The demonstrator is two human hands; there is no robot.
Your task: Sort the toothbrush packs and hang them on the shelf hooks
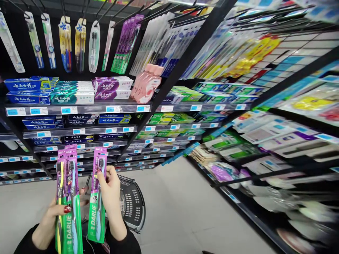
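Note:
At the lower left, my left hand [53, 215] grips several toothbrush packs [69, 225] in purple and green packaging, its thumb across their front. A yellow-handled and a blue-handled brush show through them. Just to the right, my right hand [111, 195] pinches one single toothbrush pack [95, 218] of the same purple and green kind, with a blue brush inside. Both sets are held upright, a small gap apart. Fingers behind the packs are mostly hidden.
A black shopping basket [132, 203] is below, behind my right hand. Ahead, a shelf [100, 107] bears toothpaste boxes [72, 92] and pink bottles [147, 84]. More purple-green toothbrush packs [125, 46] hang from hooks above. Another rack [265, 173] runs along the right, beside the grey floor [182, 204].

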